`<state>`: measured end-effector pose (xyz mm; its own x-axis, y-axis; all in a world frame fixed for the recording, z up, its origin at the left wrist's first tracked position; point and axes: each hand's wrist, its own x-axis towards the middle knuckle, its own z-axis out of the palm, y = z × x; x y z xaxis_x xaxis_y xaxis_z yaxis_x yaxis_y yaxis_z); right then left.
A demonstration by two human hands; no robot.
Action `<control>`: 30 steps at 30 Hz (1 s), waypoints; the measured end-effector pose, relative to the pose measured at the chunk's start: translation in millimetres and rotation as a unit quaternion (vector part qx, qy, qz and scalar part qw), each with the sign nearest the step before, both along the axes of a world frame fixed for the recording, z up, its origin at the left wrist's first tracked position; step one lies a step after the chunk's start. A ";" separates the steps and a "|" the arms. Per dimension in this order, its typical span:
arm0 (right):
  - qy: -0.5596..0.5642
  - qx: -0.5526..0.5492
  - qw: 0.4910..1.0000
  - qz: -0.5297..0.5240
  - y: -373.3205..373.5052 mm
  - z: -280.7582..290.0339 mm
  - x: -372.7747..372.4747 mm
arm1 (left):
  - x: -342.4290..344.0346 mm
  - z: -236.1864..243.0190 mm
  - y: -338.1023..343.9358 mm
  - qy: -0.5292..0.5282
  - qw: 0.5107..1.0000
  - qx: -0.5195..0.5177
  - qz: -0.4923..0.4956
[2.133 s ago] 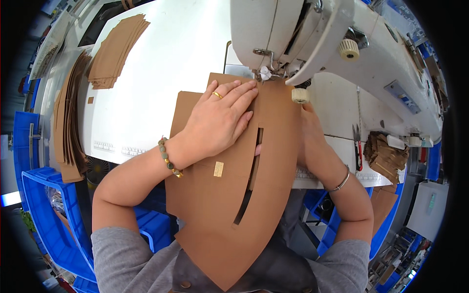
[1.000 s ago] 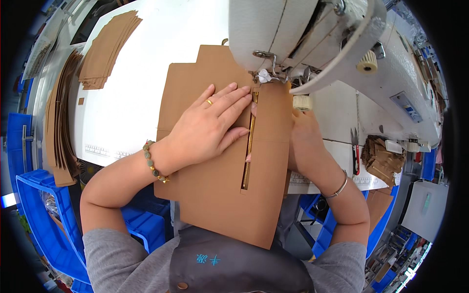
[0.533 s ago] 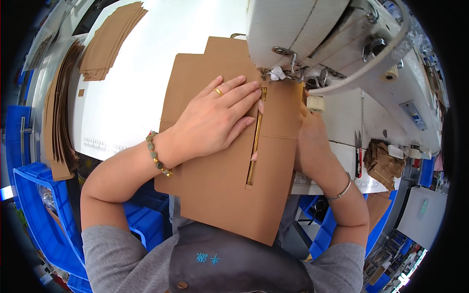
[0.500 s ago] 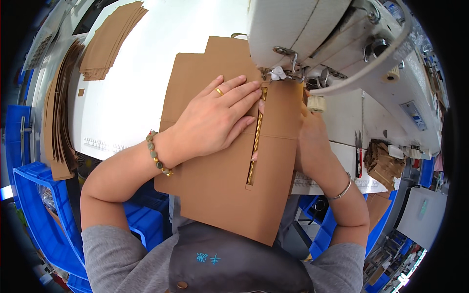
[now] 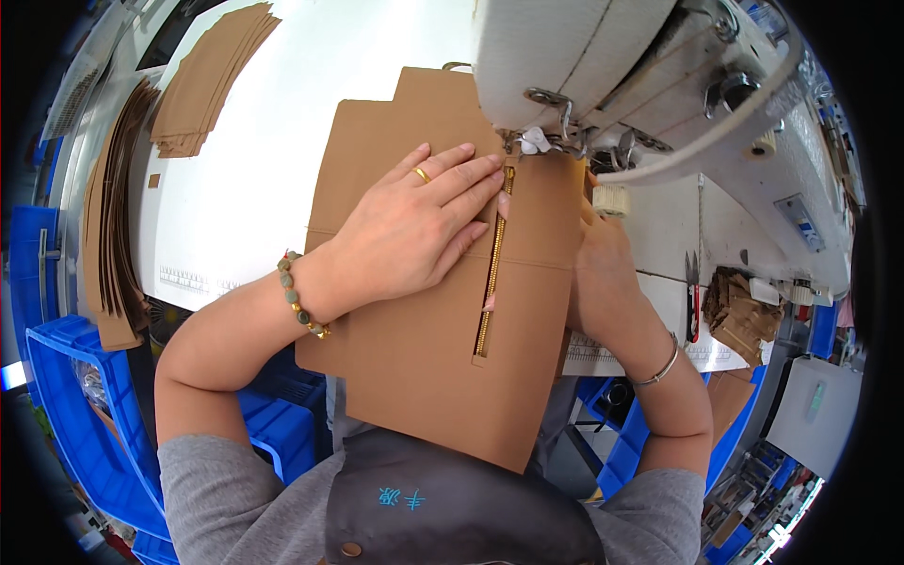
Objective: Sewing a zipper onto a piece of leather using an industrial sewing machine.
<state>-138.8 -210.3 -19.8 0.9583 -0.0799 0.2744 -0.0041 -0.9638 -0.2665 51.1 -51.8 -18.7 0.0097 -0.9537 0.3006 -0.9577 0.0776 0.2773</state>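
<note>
A large flat brown panel (image 5: pixel 414 367) with stepped corners lies on the white table and overhangs its front edge toward me. A gold-toothed zipper (image 5: pixel 491 268) shows in a long narrow slot in it; small pinkish patches show in the slot, and I cannot make out what they are. My left hand (image 5: pixel 410 221) lies flat on the panel left of the slot, fingertips near the zipper's far end. Just beyond them is the needle and presser-foot area of a white sewing machine (image 5: pixel 556 47). At the panel's right edge is my right hand (image 5: pixel 603 268), its fingers mostly hidden by the panel.
Brown pieces lie stacked at the far left (image 5: pixel 202 85), with more hanging over the left edge (image 5: pixel 115 217). Red-handled snips (image 5: pixel 692 297) and crumpled brown scraps (image 5: pixel 739 315) are at right. Blue bins (image 5: pixel 94 424) stand below the table.
Both hands keep their places on the panel. The panel appears almost unmoved, with only a very slight shift of the whole view.
</note>
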 end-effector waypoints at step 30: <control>0.019 0.021 1.000 0.001 -2.1 3.6 0.3 | 1.9 6.3 -8.4 -0.025 1.000 -0.018 -0.004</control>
